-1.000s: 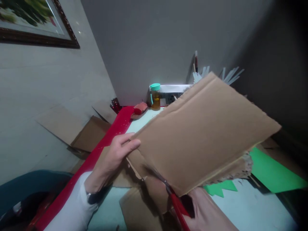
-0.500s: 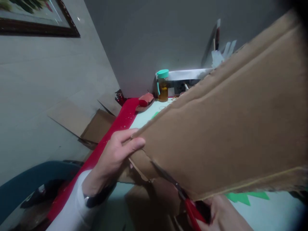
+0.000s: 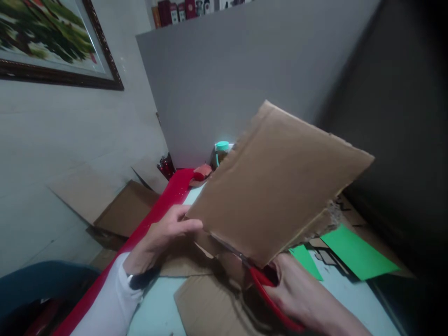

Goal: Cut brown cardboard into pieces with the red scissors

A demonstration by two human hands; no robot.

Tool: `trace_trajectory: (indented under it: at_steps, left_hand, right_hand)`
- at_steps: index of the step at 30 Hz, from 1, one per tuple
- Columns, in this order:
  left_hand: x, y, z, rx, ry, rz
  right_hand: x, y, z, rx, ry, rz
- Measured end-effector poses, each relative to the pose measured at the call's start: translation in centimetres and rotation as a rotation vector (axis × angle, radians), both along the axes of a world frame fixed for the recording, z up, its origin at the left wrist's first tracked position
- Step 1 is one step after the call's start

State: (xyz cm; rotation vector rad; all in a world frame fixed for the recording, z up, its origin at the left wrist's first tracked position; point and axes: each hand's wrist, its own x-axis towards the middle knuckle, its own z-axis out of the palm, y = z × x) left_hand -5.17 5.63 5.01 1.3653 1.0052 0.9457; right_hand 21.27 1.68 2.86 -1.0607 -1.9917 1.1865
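A large brown cardboard sheet (image 3: 280, 186) is held up at a tilt in front of me, its lower right edge torn and ragged. My left hand (image 3: 168, 238) pinches its left corner, thumb on the near face and fingers hidden behind. In my right hand (image 3: 294, 289) are red-handled scissors (image 3: 261, 282), fingers in the handle loops. The blades lie across the lower left edge of the sheet, with a strip partly cut beside my left thumb. Under the hands, a loose cardboard piece (image 3: 206, 303) lies on the pale tabletop (image 3: 154, 308).
Green paper (image 3: 360, 254) lies on the right of the table. At the back stand a teal-lidded bottle (image 3: 222, 151) and a reddish object (image 3: 201, 173). A red cloth (image 3: 147, 224) runs along the left edge. An open cardboard box (image 3: 122, 210) sits by the wall, left of the table.
My view has tilted up and shifted right, showing more green paper and the shelf above. The cardboard sheet now appears smaller, with its far edge visible. Both hands keep their holds.
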Motion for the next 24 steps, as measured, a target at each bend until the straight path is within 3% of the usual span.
trace_trajectory:
  at_steps: [8,12,15,17,19,24]
  left_hand:
    - [1.5,-1.1,1.5,-0.013,0.014,-0.020]
    - [2.5,-1.2,2.6,-0.054,-0.190,0.088]
    - [2.4,-0.8,3.5,-0.065,-0.350,0.238]
    - [2.2,-0.3,3.7,-0.023,-0.437,0.353]
    - [2.5,0.1,3.5,0.009,-0.530,0.464]
    - [6.0,-0.1,2.1,-0.011,-0.733,0.558]
  right_hand:
    - [2.6,0.3,2.5,0.159,-0.132,0.021]
    - [3.9,-0.1,3.3,0.136,-0.238,0.001]
    - [5.7,0.3,2.5,0.075,-0.355,-0.086]
    - [6.8,1.0,1.4,0.083,-0.226,-0.165]
    - [6.9,1.7,0.4,0.051,0.035,-0.243]
    - [3.1,2.8,-0.4,-0.058,0.527,-0.540]
